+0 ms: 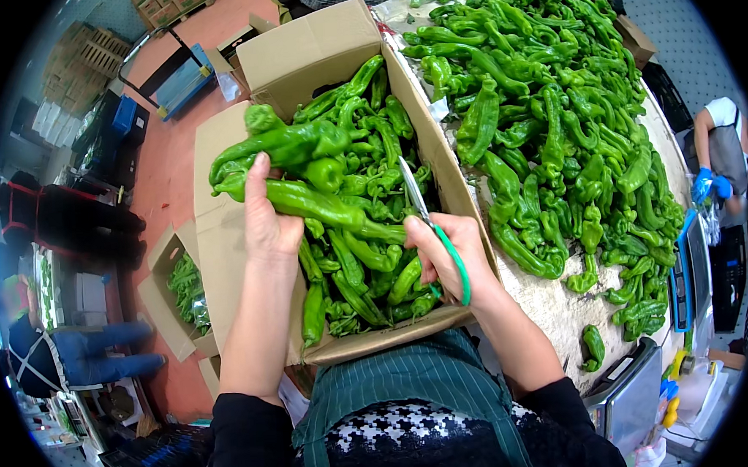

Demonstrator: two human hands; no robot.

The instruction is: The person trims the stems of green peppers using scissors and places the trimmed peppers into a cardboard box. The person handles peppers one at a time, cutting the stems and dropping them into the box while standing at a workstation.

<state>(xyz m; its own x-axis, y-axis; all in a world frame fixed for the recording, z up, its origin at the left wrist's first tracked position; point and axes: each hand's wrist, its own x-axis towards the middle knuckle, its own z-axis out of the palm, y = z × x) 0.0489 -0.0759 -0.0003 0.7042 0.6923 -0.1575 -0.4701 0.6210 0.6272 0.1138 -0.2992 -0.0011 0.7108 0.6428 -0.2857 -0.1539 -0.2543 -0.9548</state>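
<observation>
My left hand [268, 220] holds several long green peppers [287, 146] over an open cardboard box [460, 184], its thumb lying across them. In my right hand [448, 252] are scissors [416, 190] with green handles, their metal blades pointing up and away over the box. The stem end of one held pepper [315, 203] reaches the fingertips of my right hand. More green peppers [357, 279] fill the box below both hands. Whether the scissor blades are apart cannot be told.
A large pile of green peppers [551, 110] covers much of the pale table [536, 295] at the right. A scale [630, 397] stands near its front edge. A smaller box of peppers [167, 289] and a cart [179, 82] are on the left floor. Other people are on both sides.
</observation>
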